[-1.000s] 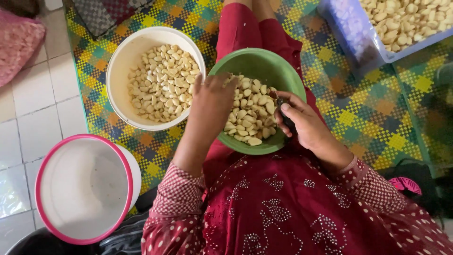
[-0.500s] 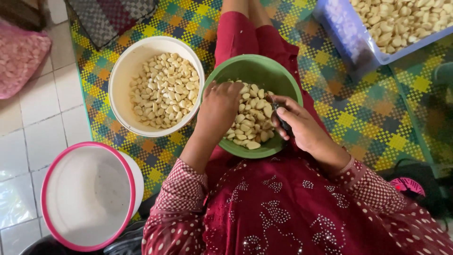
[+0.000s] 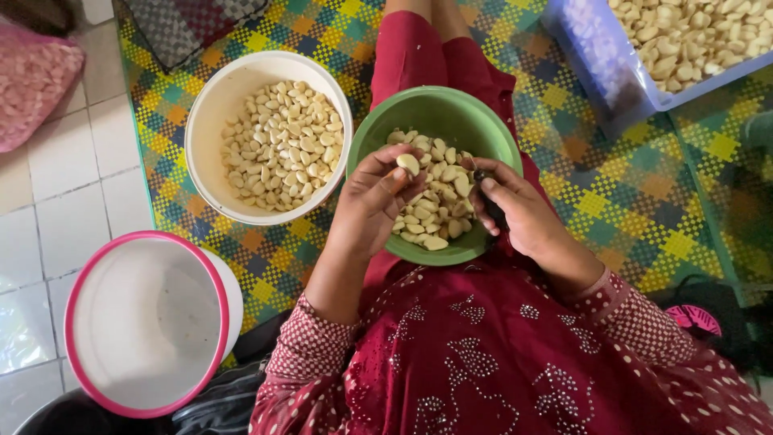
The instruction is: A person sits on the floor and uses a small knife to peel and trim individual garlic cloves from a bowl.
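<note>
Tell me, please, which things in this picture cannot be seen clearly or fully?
- Dark tool in the right hand, head view: the fingers wrap it, so its kind is unclear.
- Blue crate, head view: cut off by the top and right edges.
- Pink-rimmed bucket, head view: its contents are too faint to tell.
- Green bowl, head view: both hands cover part of the cloves.

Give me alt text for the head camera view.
Seen from above, a seated person's left hand holds a garlic clove over a green bowl of cloves on their lap, while the right hand grips a dark tool. A white bowl of cloves sits left on a checkered mat.
</note>
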